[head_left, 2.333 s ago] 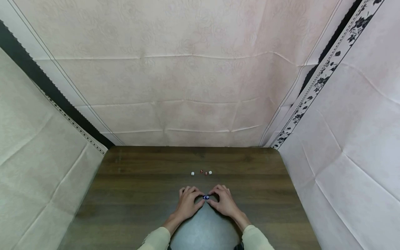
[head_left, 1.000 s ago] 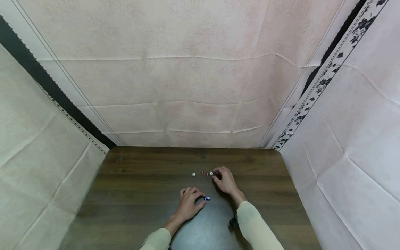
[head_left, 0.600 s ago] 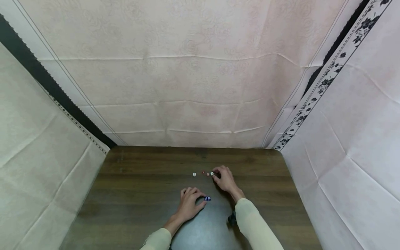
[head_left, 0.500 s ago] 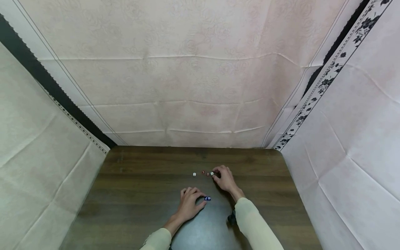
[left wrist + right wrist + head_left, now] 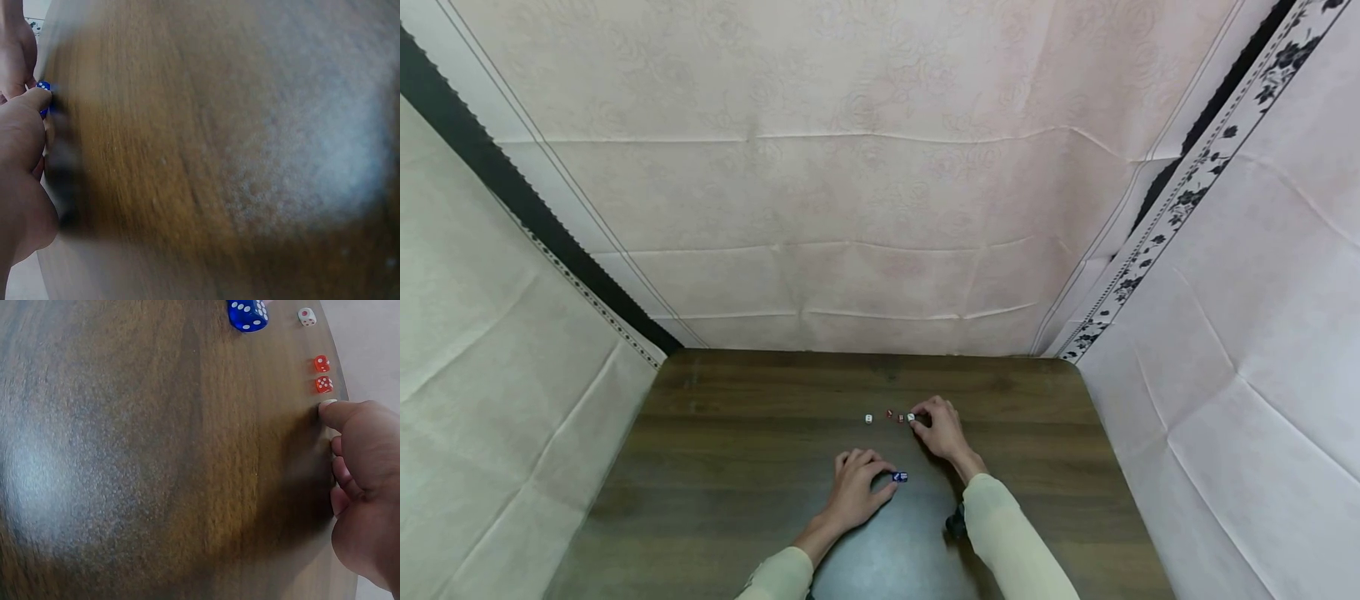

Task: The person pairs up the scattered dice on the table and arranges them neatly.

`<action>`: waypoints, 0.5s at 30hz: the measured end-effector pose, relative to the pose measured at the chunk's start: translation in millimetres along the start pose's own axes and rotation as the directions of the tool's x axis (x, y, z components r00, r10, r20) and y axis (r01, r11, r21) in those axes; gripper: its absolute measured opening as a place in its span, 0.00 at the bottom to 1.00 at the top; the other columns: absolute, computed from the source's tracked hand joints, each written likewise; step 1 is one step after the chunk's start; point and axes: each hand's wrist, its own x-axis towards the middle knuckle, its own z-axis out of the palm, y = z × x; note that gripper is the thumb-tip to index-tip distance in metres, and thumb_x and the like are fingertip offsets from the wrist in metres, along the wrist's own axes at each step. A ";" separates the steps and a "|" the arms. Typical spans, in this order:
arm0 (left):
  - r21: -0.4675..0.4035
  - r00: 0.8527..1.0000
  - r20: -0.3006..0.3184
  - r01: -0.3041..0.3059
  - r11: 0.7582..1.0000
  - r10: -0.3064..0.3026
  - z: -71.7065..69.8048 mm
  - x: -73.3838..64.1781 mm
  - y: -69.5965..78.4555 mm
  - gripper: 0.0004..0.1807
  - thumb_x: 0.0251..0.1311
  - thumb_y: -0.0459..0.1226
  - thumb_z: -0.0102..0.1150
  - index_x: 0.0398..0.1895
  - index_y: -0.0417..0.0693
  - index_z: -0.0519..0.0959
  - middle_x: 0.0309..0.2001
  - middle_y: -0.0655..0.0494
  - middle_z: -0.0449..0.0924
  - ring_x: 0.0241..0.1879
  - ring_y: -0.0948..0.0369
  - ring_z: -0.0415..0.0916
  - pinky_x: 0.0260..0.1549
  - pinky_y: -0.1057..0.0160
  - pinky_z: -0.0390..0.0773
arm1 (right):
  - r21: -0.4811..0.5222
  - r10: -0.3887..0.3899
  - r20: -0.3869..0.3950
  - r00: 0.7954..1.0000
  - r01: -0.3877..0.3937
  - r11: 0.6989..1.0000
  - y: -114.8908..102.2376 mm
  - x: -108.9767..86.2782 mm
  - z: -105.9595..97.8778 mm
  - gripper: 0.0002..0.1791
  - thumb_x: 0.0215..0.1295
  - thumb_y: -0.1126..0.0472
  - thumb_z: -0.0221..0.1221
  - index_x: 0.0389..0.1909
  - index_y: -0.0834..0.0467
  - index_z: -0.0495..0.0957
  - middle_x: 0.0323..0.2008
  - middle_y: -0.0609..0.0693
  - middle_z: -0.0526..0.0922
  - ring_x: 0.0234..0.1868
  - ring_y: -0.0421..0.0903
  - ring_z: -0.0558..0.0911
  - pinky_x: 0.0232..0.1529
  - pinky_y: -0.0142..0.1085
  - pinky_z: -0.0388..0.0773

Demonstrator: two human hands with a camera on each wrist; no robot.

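Two blue dice point(image 5: 900, 477) lie side by side on the table, seen larger as a blue shape with white pips point(image 5: 248, 314) in the right wrist view. My left hand point(image 5: 856, 490) pinches the left one between thumb and index finger. Farther back, a white die point(image 5: 912, 417) sits at the right end of a short row, and my right hand point(image 5: 942, 432) pinches it by its right side. In the right wrist view the thumb point(image 5: 344, 414) mostly hides this die. Just left of it are two small red dice point(image 5: 322, 374).
Another white die point(image 5: 868, 418) stands apart at the left end of the row. The brown wooden table point(image 5: 737, 442) has rounded far corners, with pale cloth point(image 5: 865, 208) hanging behind it and at both sides.
My right hand has left the blue dice and moved back to the white die, which it now pinches. The left hand stays at the blue dice; the dice keep their places.
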 end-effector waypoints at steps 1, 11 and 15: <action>-0.001 1.000 0.003 0.002 1.000 -0.002 0.0 0.1 0.3 0.09 0.65 0.44 0.84 0.46 0.61 0.94 0.44 0.65 0.87 0.46 0.62 0.76 0.57 0.44 0.67 | 0.001 -0.001 -0.002 1.000 0.001 1.000 0.3 0.0 0.2 0.08 0.77 0.60 0.73 0.52 0.53 0.92 0.53 0.53 0.87 0.55 0.52 0.81 0.67 0.57 0.75; -0.015 0.999 0.037 0.035 0.999 -0.034 0.3 0.6 1.1 0.09 0.66 0.44 0.83 0.47 0.60 0.94 0.44 0.64 0.87 0.47 0.62 0.77 0.59 0.42 0.67 | 0.020 -0.019 -0.045 0.999 0.020 1.000 2.5 -0.7 2.8 0.07 0.75 0.61 0.74 0.49 0.55 0.92 0.51 0.53 0.87 0.51 0.51 0.80 0.62 0.55 0.75; -0.012 1.000 0.020 0.023 1.000 -0.023 1.7 0.4 -0.4 0.10 0.65 0.44 0.84 0.47 0.61 0.94 0.44 0.64 0.87 0.47 0.62 0.77 0.59 0.43 0.67 | 0.026 0.008 -0.023 1.000 -0.007 1.000 0.3 -2.7 0.9 0.07 0.76 0.60 0.73 0.51 0.54 0.92 0.52 0.52 0.87 0.53 0.50 0.80 0.63 0.54 0.76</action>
